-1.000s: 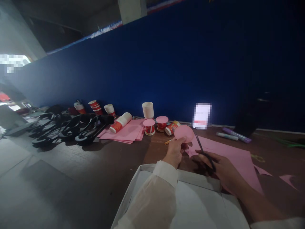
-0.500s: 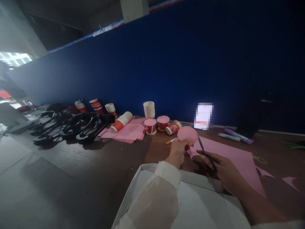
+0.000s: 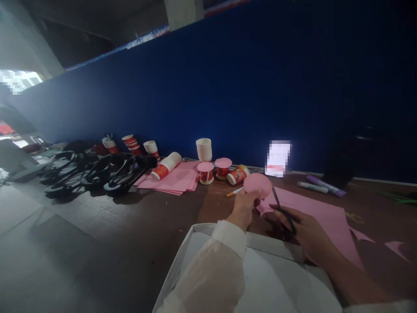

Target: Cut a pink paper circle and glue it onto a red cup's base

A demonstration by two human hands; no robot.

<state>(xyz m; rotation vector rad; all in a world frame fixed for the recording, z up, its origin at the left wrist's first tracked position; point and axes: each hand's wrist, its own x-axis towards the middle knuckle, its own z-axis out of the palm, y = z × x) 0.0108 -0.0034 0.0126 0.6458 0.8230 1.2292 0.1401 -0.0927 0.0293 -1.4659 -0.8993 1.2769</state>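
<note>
Pinched in my left hand (image 3: 245,206) is a round pink paper disc (image 3: 257,185), held up above the table. My right hand (image 3: 301,226) is closed around a pair of dark scissors (image 3: 286,215); their blades point up beside the disc's right edge. A pink paper scrap (image 3: 265,208) with a curved edge hangs or lies just below the disc; which, I cannot tell. Beneath my right hand lies a large pink sheet (image 3: 325,213). To the left stand two red paper cups, the nearer (image 3: 206,176) and the farther (image 3: 223,172), each topped with a pink disc.
A white box (image 3: 270,278) sits under my forearms. Behind are a lying red cup (image 3: 238,174), a white cup (image 3: 204,150), stacked pink sheets (image 3: 185,176) and a lit phone (image 3: 278,158). Markers (image 3: 325,186) lie right, paper scraps (image 3: 397,249) farther right, black headsets (image 3: 120,174) left.
The pink disc has shifted very slightly to the right, and the scissors with it. Both hands keep the same hold; everything else stays in place.
</note>
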